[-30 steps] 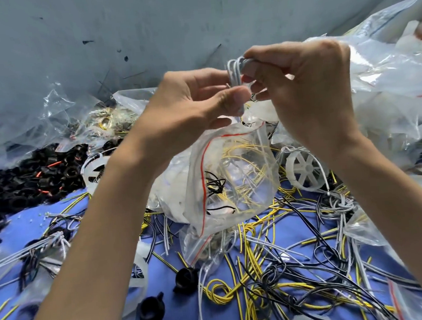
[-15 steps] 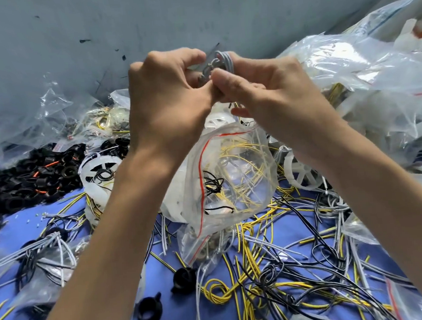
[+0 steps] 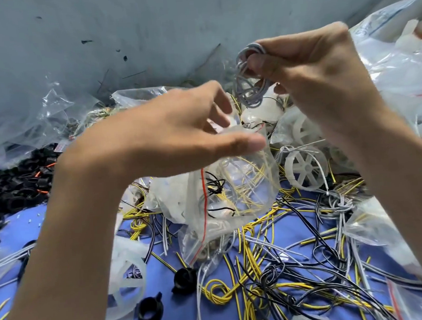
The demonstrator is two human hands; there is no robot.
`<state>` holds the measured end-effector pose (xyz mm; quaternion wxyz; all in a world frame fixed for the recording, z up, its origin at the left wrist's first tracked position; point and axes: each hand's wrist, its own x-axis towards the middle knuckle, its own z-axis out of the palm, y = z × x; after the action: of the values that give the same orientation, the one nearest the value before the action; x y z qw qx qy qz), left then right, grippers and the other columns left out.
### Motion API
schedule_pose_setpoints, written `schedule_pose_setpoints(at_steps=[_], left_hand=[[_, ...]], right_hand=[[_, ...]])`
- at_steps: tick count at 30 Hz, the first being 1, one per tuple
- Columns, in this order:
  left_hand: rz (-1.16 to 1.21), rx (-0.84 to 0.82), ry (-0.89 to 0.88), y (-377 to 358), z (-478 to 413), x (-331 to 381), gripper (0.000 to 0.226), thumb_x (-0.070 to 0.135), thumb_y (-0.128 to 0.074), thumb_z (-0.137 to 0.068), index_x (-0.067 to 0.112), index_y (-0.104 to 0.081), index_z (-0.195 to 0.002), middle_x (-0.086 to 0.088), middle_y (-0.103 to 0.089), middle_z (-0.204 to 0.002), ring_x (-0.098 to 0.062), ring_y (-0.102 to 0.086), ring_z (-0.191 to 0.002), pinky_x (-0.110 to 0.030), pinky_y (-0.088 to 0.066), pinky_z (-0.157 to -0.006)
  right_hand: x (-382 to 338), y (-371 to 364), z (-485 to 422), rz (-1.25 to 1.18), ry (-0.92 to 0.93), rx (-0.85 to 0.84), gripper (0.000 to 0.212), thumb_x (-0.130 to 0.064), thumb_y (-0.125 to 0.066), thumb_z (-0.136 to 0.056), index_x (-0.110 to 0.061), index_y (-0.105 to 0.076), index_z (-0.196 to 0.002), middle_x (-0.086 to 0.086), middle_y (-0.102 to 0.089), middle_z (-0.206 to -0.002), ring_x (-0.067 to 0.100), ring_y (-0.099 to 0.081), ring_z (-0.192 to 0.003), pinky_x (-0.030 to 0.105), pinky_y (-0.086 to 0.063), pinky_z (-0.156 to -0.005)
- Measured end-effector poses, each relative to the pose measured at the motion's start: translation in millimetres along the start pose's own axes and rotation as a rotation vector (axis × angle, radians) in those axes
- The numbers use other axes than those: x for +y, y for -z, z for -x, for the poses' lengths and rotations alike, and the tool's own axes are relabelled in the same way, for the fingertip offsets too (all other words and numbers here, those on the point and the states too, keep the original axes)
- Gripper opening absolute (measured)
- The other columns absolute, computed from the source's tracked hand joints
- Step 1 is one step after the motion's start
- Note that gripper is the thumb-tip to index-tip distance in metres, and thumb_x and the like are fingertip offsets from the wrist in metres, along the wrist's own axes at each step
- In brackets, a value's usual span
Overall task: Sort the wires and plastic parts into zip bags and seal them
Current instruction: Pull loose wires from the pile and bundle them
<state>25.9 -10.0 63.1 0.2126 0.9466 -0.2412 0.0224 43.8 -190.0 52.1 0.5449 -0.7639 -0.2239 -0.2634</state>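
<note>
Writing: the big clear bag (image 3: 390, 32) at 1 o'clock is showing some blue print, but it is too blurry to read.
Right hand: the right hand (image 3: 310, 62) is pinching a bunch of grey wires (image 3: 249, 83) up high at 1 o'clock, and the loops are hanging down from the fingers.
Left hand: the left hand (image 3: 174, 137) is holding the top edge of the zip bag (image 3: 231, 188) between thumb and fingers.
Zip bag: it is hanging under the left hand, at 6 o'clock from the grey wires. It is showing a red line and is carrying yellow and black wires inside.
White wheel: a white plastic wheel (image 3: 304, 169) is lying just beside the zip bag, at its 3 o'clock.
Black rings: a pile of black rings (image 3: 13, 181) is sitting at 9 o'clock.
Black parts: two black parts (image 3: 185, 277) are lying on the blue cloth (image 3: 295, 229) at 7 o'clock.
Loose wires: tangled yellow wires (image 3: 218, 293), with black and grey ones, are spreading from 4 to 6 o'clock.
In the way: the left arm is covering much of the lower left.
</note>
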Motion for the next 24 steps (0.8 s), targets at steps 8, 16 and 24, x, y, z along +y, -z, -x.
schedule_pose_setpoints(at_steps=[8, 16, 24], left_hand=[[-0.008, 0.127, -0.052, 17, 8, -15, 0.040, 0.068, -0.052, -0.063, 0.038, -0.041, -0.088, 0.023, -0.062, -0.089, 0.006, -0.059, -0.079, -0.012, -0.044, -0.069], [0.023, 0.200, -0.096, 19, 7, -26, 0.026, 0.010, -0.054, -0.088, 0.028, -0.064, -0.073, 0.000, -0.062, -0.069, -0.005, -0.053, -0.057, -0.018, -0.041, -0.057], [0.122, 0.245, -0.120, 9, 3, -13, 0.033, 0.015, -0.049, -0.075, 0.026, -0.069, -0.099, 0.004, -0.063, -0.077, 0.001, -0.046, -0.047, -0.010, -0.034, -0.048]], right_hand=[[-10, 3, 1, -0.115, -0.041, -0.105, 0.016, -0.010, -0.070, -0.082, -0.018, -0.070, -0.096, -0.010, -0.072, -0.078, 0.000, -0.065, -0.059, 0.011, -0.050, -0.053], [-23, -18, 16, 0.110, 0.028, -0.407, 0.017, -0.015, -0.078, -0.073, -0.021, -0.069, -0.085, 0.001, -0.070, -0.062, 0.007, -0.065, -0.048, 0.027, -0.057, -0.050], [-5, -43, 25, 0.552, 0.311, -0.149, 0.009, -0.016, -0.075, -0.075, -0.009, -0.071, -0.081, 0.012, -0.069, -0.068, 0.031, -0.061, -0.059, 0.037, -0.050, -0.058]])
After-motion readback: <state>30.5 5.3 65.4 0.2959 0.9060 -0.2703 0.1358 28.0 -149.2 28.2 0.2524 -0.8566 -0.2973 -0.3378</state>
